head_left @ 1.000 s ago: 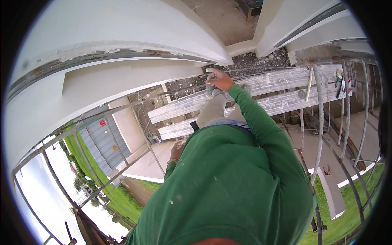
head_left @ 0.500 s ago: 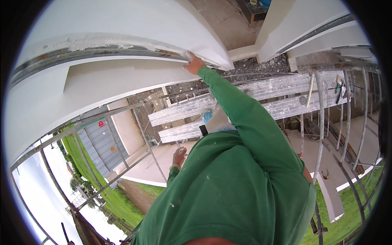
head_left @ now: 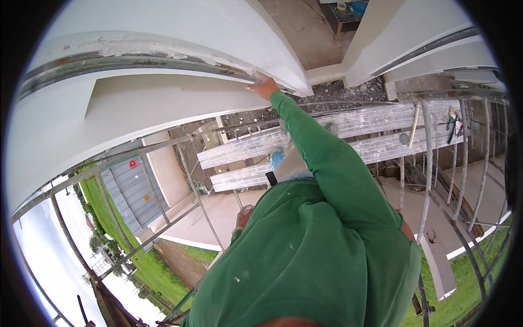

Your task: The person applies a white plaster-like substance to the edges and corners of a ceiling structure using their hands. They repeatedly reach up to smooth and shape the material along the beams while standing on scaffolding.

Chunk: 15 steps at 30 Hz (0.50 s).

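My right arm, in a green sleeve, reaches forward to the edge of a white wall ledge [head_left: 180, 98]. There my right hand [head_left: 265, 87] presses against the plaster-smeared metal track [head_left: 163, 64]. Its fingers are bent in, and whatever they hold is too small to make out. My left hand [head_left: 244, 216], with a band at the wrist, hangs low beside my body. The green shirt [head_left: 294, 256] hides part of it, so its fingers do not show clearly.
I stand on white-spattered scaffold planks [head_left: 370, 147]. A blue round container [head_left: 277, 157] is by my feet. Tools [head_left: 454, 122] lie at the planks' right end, near a pale stick [head_left: 414, 125]. Scaffold pipes [head_left: 427, 163] surround me, with grass [head_left: 128, 240] far below. A doorway opens ahead.
My right hand has shifted slightly to the right along the track. My left hand has drawn in closer to my body, and my torso has shifted a little.
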{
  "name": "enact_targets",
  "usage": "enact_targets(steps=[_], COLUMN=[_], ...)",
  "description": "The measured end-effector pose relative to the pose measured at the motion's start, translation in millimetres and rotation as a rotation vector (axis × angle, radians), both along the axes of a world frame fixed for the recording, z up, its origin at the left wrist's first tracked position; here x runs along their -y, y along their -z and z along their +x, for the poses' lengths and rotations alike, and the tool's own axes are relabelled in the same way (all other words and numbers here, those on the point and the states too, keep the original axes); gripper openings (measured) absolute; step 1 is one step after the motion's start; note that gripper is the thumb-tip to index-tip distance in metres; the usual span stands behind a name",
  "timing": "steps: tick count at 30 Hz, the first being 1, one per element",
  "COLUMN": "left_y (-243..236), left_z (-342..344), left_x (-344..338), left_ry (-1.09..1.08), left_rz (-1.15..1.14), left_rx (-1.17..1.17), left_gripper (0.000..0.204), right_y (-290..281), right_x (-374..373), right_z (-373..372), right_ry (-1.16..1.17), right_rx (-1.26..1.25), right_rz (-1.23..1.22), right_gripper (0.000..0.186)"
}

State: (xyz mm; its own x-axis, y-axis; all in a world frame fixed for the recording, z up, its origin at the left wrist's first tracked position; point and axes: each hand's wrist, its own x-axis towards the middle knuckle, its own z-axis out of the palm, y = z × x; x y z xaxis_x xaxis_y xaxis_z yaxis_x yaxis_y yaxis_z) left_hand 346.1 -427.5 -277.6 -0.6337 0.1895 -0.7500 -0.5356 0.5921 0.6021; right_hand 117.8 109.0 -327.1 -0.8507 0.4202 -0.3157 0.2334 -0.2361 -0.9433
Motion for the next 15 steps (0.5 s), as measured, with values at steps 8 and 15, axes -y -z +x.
enact_targets(steps=[8,15], left_y=[46.0,42.8], left_z=[11.0,4.5], left_x=[30.9,31.9], left_ry=[0.085,0.210], left_rz=[-0.266,-0.097], left_rx=[-0.084,0.015], left_gripper=[0.033,0.035], right_y=[-49.3,-17.2], right_x=[6.0,10.4], right_z=[5.9,-4.7], right_ry=[0.167,0.061], right_rx=[-0.263,-0.086], right_rz=[-0.571,0.021], right_gripper=[0.083,0.090])
